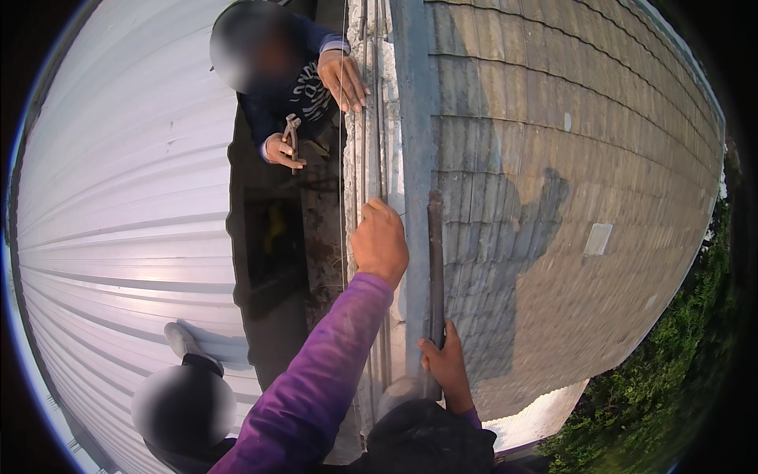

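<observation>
The left hand (381,239) is fisted over slim rods (380,150); the right hand (447,363) clamps a dark cylindrical bar (436,268).

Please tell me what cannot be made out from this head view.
- Head view: whether the left hand holds one of the rods; its own back hides the fingertips.
- Head view: the lower end of the dark bar, hidden around the right hand and dark clothing.
- Head view: the lower co-worker's hands; the lower edge cuts off the body.
- Head view: details inside the gap, lost in shadow.
</observation>
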{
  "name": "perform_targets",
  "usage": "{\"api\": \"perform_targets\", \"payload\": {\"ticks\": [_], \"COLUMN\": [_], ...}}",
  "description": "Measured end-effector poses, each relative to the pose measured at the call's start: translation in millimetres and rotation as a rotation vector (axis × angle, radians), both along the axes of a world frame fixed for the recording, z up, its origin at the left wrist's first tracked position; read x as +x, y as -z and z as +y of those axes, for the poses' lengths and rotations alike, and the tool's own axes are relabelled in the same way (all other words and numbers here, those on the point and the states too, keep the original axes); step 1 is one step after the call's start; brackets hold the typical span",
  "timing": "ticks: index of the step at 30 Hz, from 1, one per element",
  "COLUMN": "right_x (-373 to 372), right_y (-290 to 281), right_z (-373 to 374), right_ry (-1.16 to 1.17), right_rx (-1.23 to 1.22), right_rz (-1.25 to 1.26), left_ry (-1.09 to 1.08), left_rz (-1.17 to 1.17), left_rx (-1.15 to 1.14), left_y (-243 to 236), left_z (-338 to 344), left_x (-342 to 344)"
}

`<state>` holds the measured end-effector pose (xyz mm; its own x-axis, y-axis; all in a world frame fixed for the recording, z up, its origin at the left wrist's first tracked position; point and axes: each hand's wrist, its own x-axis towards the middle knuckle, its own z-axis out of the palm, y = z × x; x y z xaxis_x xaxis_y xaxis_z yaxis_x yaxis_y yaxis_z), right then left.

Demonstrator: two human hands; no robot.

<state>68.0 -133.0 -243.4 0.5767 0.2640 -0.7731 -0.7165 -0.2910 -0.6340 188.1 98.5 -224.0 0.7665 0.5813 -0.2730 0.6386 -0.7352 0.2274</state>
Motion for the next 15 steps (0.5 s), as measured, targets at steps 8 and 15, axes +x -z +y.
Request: {"api": "perform_targets", "payload": {"ticks": [8,15], "right_x": [-1,-3], "right_y": [-4,-3], "right_z": [7,2], "right_ry": [0.025,-0.015], "right_rx": [-0.029,-0.033], "right_rz": [0.024,0.039], "left_ry": [-0.205,-0.271], "left_rz": [-0.17,-0.154], "left_rx": [-0.175,-0.259], "left_y": [7,5], "left_z": [-3,-3], "left_x": [-3,-1]}}
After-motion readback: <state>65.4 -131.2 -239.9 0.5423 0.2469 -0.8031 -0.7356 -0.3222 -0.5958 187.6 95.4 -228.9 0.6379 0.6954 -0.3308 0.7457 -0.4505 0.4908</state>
